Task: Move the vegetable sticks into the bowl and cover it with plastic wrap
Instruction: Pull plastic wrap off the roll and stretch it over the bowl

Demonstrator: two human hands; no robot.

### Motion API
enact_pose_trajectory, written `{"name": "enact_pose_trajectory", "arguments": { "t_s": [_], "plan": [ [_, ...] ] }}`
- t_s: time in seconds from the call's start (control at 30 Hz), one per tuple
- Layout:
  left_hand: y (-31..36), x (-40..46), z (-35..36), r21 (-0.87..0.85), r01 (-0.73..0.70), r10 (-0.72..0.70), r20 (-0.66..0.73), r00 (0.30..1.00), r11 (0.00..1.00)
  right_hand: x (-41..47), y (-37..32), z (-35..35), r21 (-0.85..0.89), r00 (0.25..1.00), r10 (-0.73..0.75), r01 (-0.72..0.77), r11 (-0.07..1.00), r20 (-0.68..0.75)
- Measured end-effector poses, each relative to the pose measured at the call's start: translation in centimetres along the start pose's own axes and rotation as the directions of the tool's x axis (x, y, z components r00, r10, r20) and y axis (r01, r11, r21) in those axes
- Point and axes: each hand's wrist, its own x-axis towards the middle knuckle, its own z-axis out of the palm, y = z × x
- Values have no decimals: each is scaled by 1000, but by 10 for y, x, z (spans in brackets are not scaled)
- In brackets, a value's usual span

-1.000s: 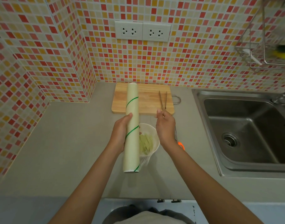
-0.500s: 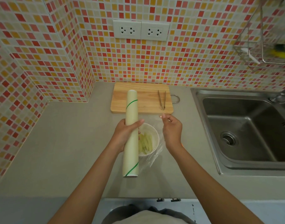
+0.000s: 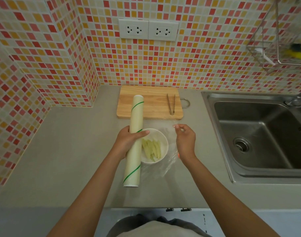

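A small white bowl (image 3: 164,152) stands on the grey counter, with pale green vegetable sticks (image 3: 152,147) lying inside it. My left hand (image 3: 127,142) grips a long roll of plastic wrap (image 3: 135,134) with green spiral stripes, held lengthwise just left of the bowl. My right hand (image 3: 185,141) pinches the free edge of the clear film (image 3: 168,161) to the right of the bowl. The thin sheet stretches from the roll over the bowl towards that hand and hangs loose at the near side.
A wooden cutting board (image 3: 149,103) lies behind the bowl, with metal tongs (image 3: 171,104) on its right part. A steel sink (image 3: 259,134) fills the right side. Tiled walls close the left and back. An orange object (image 3: 178,153) peeks out by my right wrist.
My right hand has moved to the right, away from the roll, drawing the film out across the bowl. The roll has shifted slightly left and down the counter.
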Motion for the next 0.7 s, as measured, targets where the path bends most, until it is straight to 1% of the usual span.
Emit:
{"name": "enact_pose_trajectory", "arguments": {
  "t_s": [0.13, 0.23, 0.33, 0.4, 0.57, 0.7],
  "plan": [
    [-3, 6, -11, 15, -5, 6, -47, 999, 1000, 2, 5, -3, 12, 999, 24, -24, 1000, -21],
    [-5, 6, -12, -47, 27, -29, -41, 999, 999, 4, 10, -5, -11, 1000, 26, -26, 1000, -14],
    [-9, 5, -11, 20, 33, -32, -41, 999, 999, 5, 14, -6, -29, 1000, 14, -15, 999, -15],
    [-11, 7, -15, 18, 46, -46, -30, 999, 999, 4, 15, -7, -42, 1000, 12, -12, 999, -12],
    [-12, 15, -29, 64, 15, -12, -48, 999, 998, 5, 17, -12, -54, 997, 64, -66, 996, -32],
    [-15, 14, -26, 59, 23, -19, -68, 998, 998, 2, 20, -9, -75, 999, 54, -54, 996, -7]
  ]
}}
